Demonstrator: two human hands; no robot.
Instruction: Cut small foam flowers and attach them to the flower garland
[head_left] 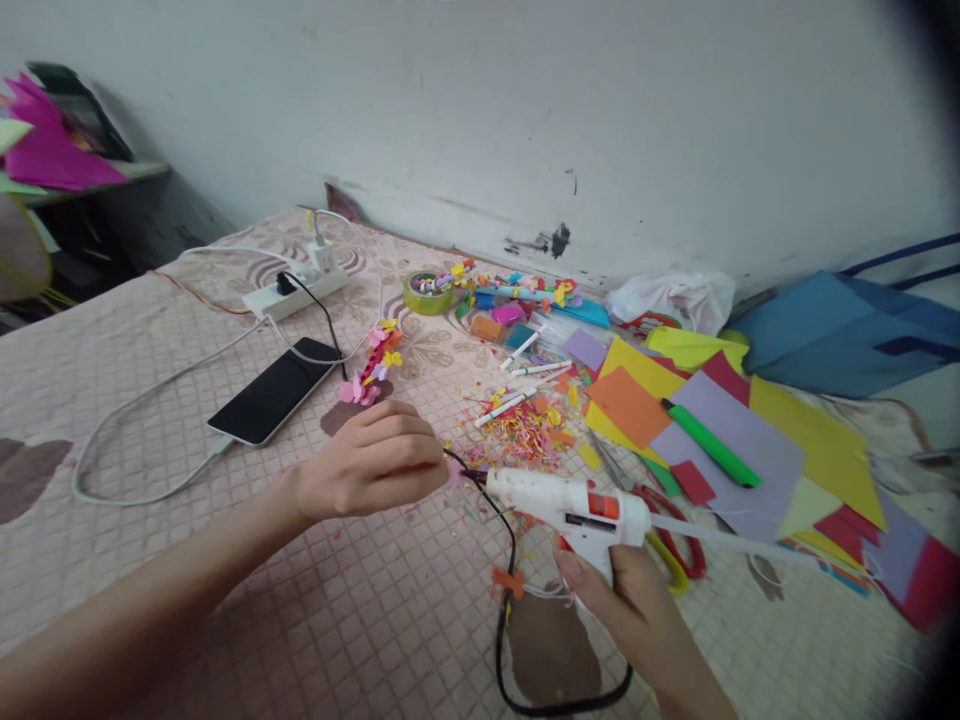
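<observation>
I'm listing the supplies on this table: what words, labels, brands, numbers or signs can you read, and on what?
No text can be read.
Dark label on the glue gun: any lettering is too small and blurred to read.
White plastic bag: red colouring shows, but no letters can be made out.
Phone: dark screen, no visible text.
Power strip: no legible markings.

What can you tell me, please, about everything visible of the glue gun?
The glue gun looks like white plastic, with an orange patch, a dark label and a dark nozzle. A pale glue stick extends from its back. The right hand holds it by the handle, roughly level above the table, its nozzle pointing toward the left hand. A black cord loops below; any join is hidden.
</observation>
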